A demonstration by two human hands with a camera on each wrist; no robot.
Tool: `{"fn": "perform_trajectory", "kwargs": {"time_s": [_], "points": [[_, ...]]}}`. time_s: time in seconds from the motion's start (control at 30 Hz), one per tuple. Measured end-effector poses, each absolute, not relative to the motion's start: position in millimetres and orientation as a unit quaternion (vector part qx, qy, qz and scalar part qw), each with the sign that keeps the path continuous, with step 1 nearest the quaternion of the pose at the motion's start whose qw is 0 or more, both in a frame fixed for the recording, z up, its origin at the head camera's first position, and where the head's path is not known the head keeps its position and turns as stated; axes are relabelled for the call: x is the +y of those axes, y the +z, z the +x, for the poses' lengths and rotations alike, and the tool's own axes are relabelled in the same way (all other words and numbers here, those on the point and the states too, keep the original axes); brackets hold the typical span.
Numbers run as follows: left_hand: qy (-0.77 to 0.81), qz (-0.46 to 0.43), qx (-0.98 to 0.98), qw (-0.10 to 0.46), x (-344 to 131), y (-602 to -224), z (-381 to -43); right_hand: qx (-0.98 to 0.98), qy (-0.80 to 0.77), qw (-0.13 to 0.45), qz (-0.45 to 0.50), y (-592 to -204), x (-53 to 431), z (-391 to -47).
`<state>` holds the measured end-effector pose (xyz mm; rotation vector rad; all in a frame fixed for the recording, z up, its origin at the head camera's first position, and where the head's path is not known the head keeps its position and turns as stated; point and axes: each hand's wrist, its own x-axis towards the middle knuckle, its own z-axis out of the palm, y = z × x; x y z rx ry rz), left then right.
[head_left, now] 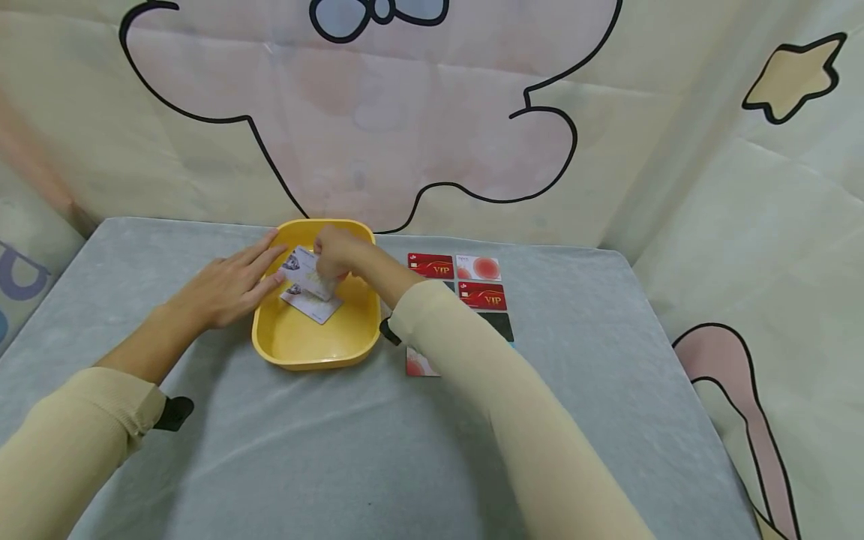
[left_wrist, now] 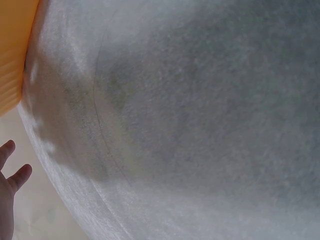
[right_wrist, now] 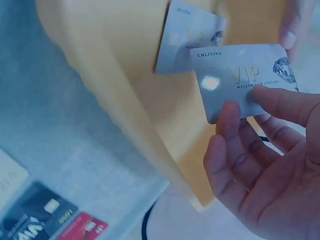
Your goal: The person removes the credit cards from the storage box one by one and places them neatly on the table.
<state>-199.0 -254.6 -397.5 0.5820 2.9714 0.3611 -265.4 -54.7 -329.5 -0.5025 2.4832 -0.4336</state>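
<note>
A yellow plastic tray (head_left: 307,345) stands near the table's far edge. Over it my right hand (head_left: 335,253) pinches a silver VIP card (right_wrist: 245,65) between thumb and fingers, the card tilted and its printed face showing in the right wrist view. Beneath, a second silver VIP card (right_wrist: 186,42) lies on the tray floor, partly overlapped by the held one. My left hand (head_left: 229,289) rests at the tray's left rim with fingers extended over it, fingertips close to the held card's edge. In the left wrist view only some of its fingers (left_wrist: 19,177) show.
Right of the tray, cards lie in rows: a red VIP card (head_left: 430,265), a white card with red circles (head_left: 478,268), another red VIP card (head_left: 482,295) and a dark card (head_left: 498,325). My right forearm hides some. Grey cloth (head_left: 304,450) covers the table; a printed curtain hangs behind.
</note>
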Motion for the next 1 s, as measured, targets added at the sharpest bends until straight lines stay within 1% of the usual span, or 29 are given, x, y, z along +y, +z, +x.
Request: {"fn": "perform_trajectory", "kwargs": {"time_s": [0.1,0.3,0.6,0.73,0.87,1.0], "points": [[0.117,0.187,0.974,0.049,-254,-398,-199,0.926,-0.169,0.260,-0.213,-324,-47,-267],[0.118,0.179,0.975,0.061,-254,-398,-200,0.925,-0.176,0.195,-0.274,-312,-21,-266],[0.114,0.181,0.975,0.058,-253,-397,-200,0.918,-0.222,0.148,-0.293,-288,21,-255],[0.113,0.179,0.976,0.058,-253,-396,-199,0.904,-0.268,0.138,-0.304,-280,37,-246],[0.111,0.180,0.976,0.059,-252,-396,-200,0.889,-0.312,0.146,-0.302,-275,53,-238],[0.111,0.177,0.976,0.062,-251,-395,-199,0.887,-0.322,0.154,-0.292,-277,69,-233]]}}
